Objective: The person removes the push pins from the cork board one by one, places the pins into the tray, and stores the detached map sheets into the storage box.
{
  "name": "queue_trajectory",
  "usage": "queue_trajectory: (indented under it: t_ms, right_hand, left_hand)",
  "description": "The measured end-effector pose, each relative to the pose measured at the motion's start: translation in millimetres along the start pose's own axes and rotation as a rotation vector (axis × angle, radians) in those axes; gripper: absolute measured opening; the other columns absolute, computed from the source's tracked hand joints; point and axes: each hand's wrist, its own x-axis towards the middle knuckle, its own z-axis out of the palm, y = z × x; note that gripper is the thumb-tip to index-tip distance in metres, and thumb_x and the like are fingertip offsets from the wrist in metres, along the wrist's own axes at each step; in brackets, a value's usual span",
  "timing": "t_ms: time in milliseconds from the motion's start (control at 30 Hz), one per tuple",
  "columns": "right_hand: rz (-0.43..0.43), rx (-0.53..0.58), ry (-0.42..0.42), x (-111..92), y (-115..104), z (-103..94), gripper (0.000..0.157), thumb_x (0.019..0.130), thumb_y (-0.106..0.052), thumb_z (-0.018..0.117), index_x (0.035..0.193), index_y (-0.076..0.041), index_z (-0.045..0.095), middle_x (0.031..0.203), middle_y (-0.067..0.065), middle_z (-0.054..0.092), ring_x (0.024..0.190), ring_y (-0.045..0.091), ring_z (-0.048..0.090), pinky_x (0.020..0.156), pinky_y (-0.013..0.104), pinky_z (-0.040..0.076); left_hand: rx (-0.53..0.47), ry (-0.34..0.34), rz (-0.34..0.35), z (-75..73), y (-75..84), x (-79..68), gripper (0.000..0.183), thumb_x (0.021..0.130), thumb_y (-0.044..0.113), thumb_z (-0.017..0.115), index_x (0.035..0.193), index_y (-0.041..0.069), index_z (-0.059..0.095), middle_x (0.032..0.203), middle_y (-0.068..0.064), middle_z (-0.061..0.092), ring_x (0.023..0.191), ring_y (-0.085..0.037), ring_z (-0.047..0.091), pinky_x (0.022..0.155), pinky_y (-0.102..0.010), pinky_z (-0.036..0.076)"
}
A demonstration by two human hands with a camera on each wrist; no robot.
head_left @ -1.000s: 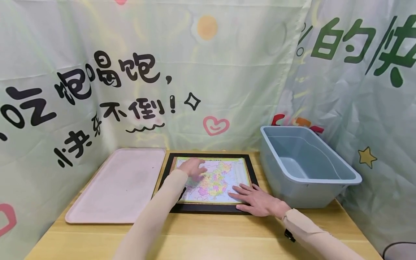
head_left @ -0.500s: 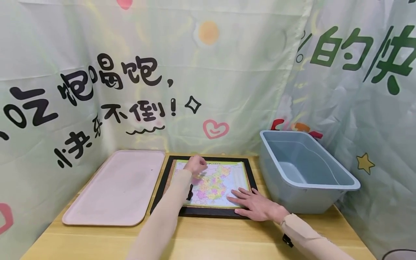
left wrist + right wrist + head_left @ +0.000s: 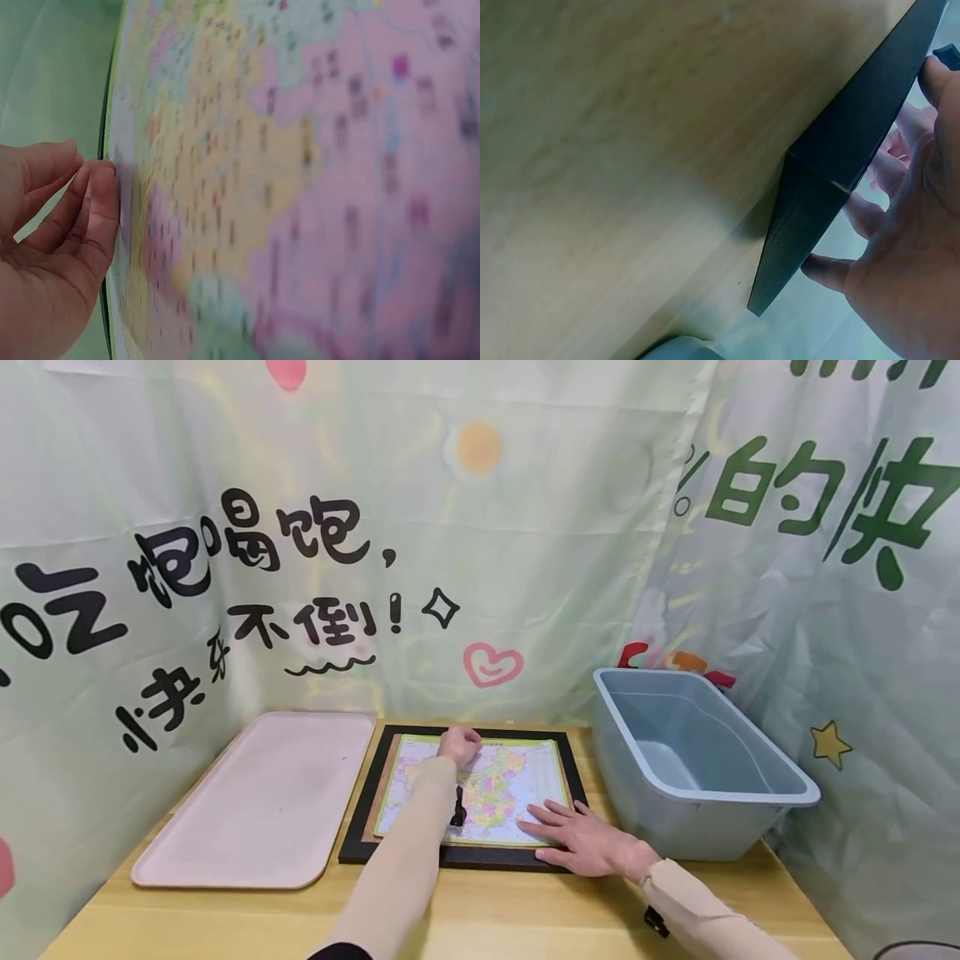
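The map (image 3: 498,789) (1) is laid inside 1 black frame (image 3: 491,858), between 1 tray (image 3: 251,806), left, and 1 tub (image 3: 660,827), right. Its far edge is reached by the left hand (image 3: 459,746), fingertips narrowed, whether pinching cannot be told; its near right corner is overlaid by the right hand (image 3: 592,843), fingers spread wide.

the thin rectangular map (image 3: 498,793) is patched pink, yellow, orange and green, the rectangular frame (image 3: 495,857) around it black. the flat tray (image 3: 255,802) is pale pink, the deep tub (image 3: 697,828) grey-blue; the pale-green cloth backdrop (image 3: 525,568) carries black characters (image 3: 337,531) and a pink heart outline (image 3: 491,683).
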Motion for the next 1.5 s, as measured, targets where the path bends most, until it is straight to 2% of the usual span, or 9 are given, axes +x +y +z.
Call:
queue_trajectory:
  t_ms: [167, 367, 667, 800, 900, 1000, 1167, 1267, 1500]
  right_hand:
    - [0.005, -0.015, 0.029, -2, 3, -1.7, 0.053, 0.102, -0.057, 0.034, 0.151, -0.036, 0.037, 0.16, 0.002, 0.032, 0.148, 0.035, 0.027, 0.109, 0.072, 0.02]
    - [0.014, -0.008, 0.026, -6, 5, -0.5, 0.053, 0.102, -0.056, 0.034, 0.151, -0.036, 0.036, 0.16, 0.002, 0.032, 0.148, 0.036, 0.027, 0.109, 0.072, 0.021]
    - [0.015, 0.007, 0.028, -5, 3, -1.8, 0.053, 0.102, -0.055, 0.036, 0.151, -0.035, 0.037, 0.16, 0.003, 0.032, 0.147, 0.036, 0.027, 0.109, 0.072, 0.019]
    - [0.018, 0.014, 0.021, -7, 4, -1.7, 0.054, 0.102, -0.056, 0.036, 0.151, -0.035, 0.037, 0.16, 0.003, 0.032, 0.147, 0.036, 0.027, 0.109, 0.073, 0.019]
    - [0.021, 0.022, 0.013, -8, 4, 0.3, 0.054, 0.102, -0.057, 0.036, 0.151, -0.035, 0.037, 0.16, 0.003, 0.032, 0.148, 0.036, 0.026, 0.109, 0.073, 0.018]
    - [0.021, 0.031, 0.01, -6, 3, 1.8, 0.054, 0.102, -0.056, 0.036, 0.151, -0.036, 0.037, 0.16, 0.002, 0.031, 0.148, 0.035, 0.026, 0.11, 0.072, 0.017]
    - [0.015, 0.032, 0.013, -1, -1, 1.7, 0.053, 0.102, -0.056, 0.036, 0.152, -0.036, 0.036, 0.161, 0.001, 0.029, 0.149, 0.034, 0.023, 0.111, 0.071, 0.016]
    - [0.004, 0.027, 0.008, 1, -2, 1.0, 0.053, 0.102, -0.055, 0.036, 0.152, -0.036, 0.035, 0.161, 0.002, 0.029, 0.149, 0.036, 0.023, 0.11, 0.072, 0.017]
    - [-0.005, 0.011, 0.014, 1, -2, 1.5, 0.053, 0.102, -0.054, 0.036, 0.152, -0.036, 0.036, 0.16, 0.003, 0.031, 0.148, 0.037, 0.025, 0.109, 0.073, 0.018]
  left_hand:
    - [0.04, -0.011, -0.02, 10.7, 10.0, 8.2, 0.02, 0.096, 0.014, 0.063, 0.112, 0.004, 0.069, 0.114, -0.014, 0.065, 0.105, -0.031, 0.061, 0.085, -0.045, 0.052]
    - [0.086, 0.062, -0.087, 21.0, 11.8, 14.1, 0.011, 0.095, 0.011, 0.062, 0.096, 0.008, 0.072, 0.105, -0.011, 0.067, 0.092, -0.027, 0.063, 0.079, -0.043, 0.051]
    - [0.116, 0.096, -0.077, 21.9, 9.1, 18.2, 0.017, 0.096, 0.011, 0.059, 0.089, 0.008, 0.074, 0.102, -0.01, 0.069, 0.086, -0.026, 0.063, 0.079, -0.042, 0.051]
    - [0.131, 0.106, -0.112, 26.8, 11.2, 20.4, 0.026, 0.098, 0.013, 0.056, 0.074, 0.01, 0.067, 0.084, -0.008, 0.066, 0.072, -0.024, 0.058, 0.07, -0.039, 0.047]
    - [0.127, 0.103, -0.148, 31.1, 9.2, 20.3, 0.036, 0.1, 0.015, 0.052, 0.063, 0.014, 0.051, 0.066, -0.004, 0.052, 0.058, -0.021, 0.044, 0.06, -0.037, 0.04]
    - [0.118, 0.107, -0.17, 31.1, 8.4, 18.5, 0.037, 0.101, 0.015, 0.05, 0.064, 0.014, 0.048, 0.062, -0.004, 0.047, 0.053, -0.02, 0.039, 0.054, -0.037, 0.038]
    - [0.147, 0.144, -0.183, 26.4, 4.6, 19.7, 0.029, 0.099, 0.015, 0.051, 0.072, 0.013, 0.059, 0.071, -0.007, 0.06, 0.059, -0.024, 0.051, 0.054, -0.039, 0.04]
    - [0.177, 0.142, -0.2, 25.0, 0.0, 23.1, 0.028, 0.1, 0.017, 0.051, 0.073, 0.014, 0.058, 0.072, -0.007, 0.061, 0.061, -0.024, 0.051, 0.057, -0.038, 0.04]
    - [0.177, 0.139, -0.219, 23.5, 0.2, 26.3, 0.035, 0.101, 0.018, 0.049, 0.066, 0.015, 0.046, 0.061, -0.006, 0.046, 0.056, -0.022, 0.039, 0.057, -0.04, 0.036]
